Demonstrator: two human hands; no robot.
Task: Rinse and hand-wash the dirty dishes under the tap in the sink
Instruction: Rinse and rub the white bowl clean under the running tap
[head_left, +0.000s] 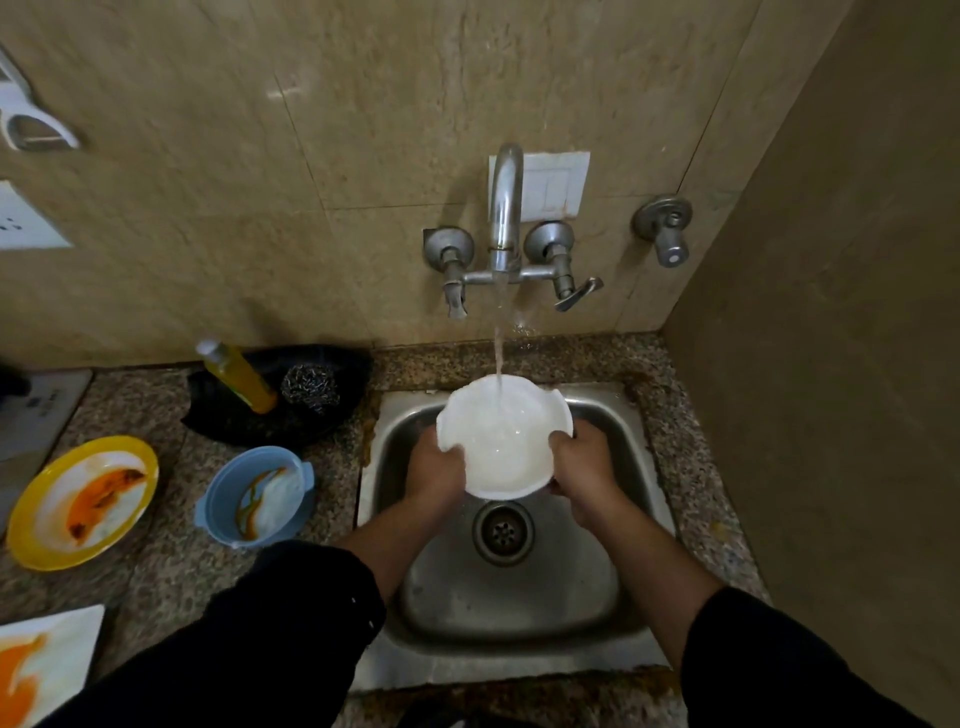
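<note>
The white bowl (504, 441) was held over the sink (519, 613), mouth up under the tap (506, 208), with water falling into it. The left grip (434, 462) and right grip (584, 462) curled round opposite rims, equally near. The dirty blue bowl (257, 493) lay on the surface leftward, nearer the left grip.

Legible text, brands, numbers, signs: none.
Grey board (44, 410), on the counter at the left edge: small dark printed marks on its top face, too blurred to read.
</note>
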